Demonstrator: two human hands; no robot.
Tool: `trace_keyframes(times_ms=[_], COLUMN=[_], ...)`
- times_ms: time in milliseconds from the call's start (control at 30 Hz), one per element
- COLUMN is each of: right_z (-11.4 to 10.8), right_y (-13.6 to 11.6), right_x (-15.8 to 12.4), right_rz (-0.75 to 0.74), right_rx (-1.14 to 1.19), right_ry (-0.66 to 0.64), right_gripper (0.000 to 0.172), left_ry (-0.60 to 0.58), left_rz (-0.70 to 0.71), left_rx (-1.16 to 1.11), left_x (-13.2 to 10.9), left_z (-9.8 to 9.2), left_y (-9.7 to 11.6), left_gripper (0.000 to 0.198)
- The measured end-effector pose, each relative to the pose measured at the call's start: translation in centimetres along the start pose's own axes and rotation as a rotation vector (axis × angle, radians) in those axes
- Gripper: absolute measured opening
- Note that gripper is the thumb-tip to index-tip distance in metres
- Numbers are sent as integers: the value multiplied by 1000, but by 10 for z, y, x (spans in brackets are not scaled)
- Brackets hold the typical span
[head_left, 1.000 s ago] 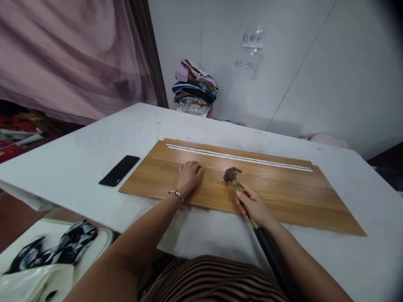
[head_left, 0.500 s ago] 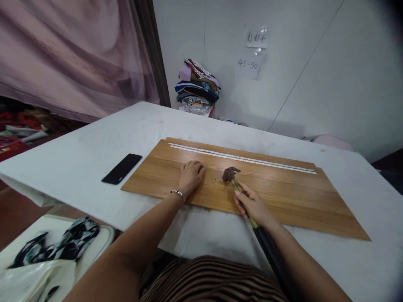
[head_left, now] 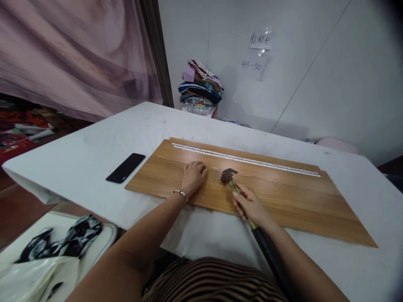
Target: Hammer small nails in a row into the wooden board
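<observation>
A long brown wood-grain board (head_left: 283,201) lies across the table in front of me. My left hand (head_left: 194,176) rests on it, left of the middle, fingers together and slightly bent, with nothing seen in them. My right hand (head_left: 248,204) grips a claw hammer (head_left: 227,176) by its yellow-and-black handle. The rusty head is close over the board, to the right of my left hand; whether it touches the wood I cannot tell. Several small dark nails or nail heads (head_left: 216,179) show on the board between my left hand and the hammer head.
Two white printed strips (head_left: 245,160) run along the board's far side. A black phone (head_left: 126,167) lies left of the board on the white-covered table (head_left: 103,138). Folded clothes (head_left: 201,90) are stacked by the wall. At lower left is a pale chair (head_left: 107,239) with a patterned cloth.
The hammer head has come slightly lower and left, nearer the small dark spots. My left hand stays in place on the board. The whole view has shifted a little.
</observation>
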State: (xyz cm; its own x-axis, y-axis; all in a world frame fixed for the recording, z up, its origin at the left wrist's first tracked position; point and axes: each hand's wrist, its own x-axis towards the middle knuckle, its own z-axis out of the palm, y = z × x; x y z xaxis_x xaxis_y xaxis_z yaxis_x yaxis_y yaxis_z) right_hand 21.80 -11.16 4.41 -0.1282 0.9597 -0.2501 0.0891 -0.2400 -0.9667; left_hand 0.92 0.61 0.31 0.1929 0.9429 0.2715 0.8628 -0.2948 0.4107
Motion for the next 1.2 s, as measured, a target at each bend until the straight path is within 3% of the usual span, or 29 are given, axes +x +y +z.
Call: trace_keyframes(times_ms=[267, 1200], right_z=[3, 19], right_y=[-10, -7], right_x=[4, 18], right_rz=[1, 21], right_rx=[11, 20], right_ry=[6, -59], right_gripper=[60, 59], left_ry=[18, 10], left_rz=[17, 30], left_rx=[0, -11], left_x=[0, -1], left_z=[3, 2], left_y=[-2, -1], left_gripper=[23, 22])
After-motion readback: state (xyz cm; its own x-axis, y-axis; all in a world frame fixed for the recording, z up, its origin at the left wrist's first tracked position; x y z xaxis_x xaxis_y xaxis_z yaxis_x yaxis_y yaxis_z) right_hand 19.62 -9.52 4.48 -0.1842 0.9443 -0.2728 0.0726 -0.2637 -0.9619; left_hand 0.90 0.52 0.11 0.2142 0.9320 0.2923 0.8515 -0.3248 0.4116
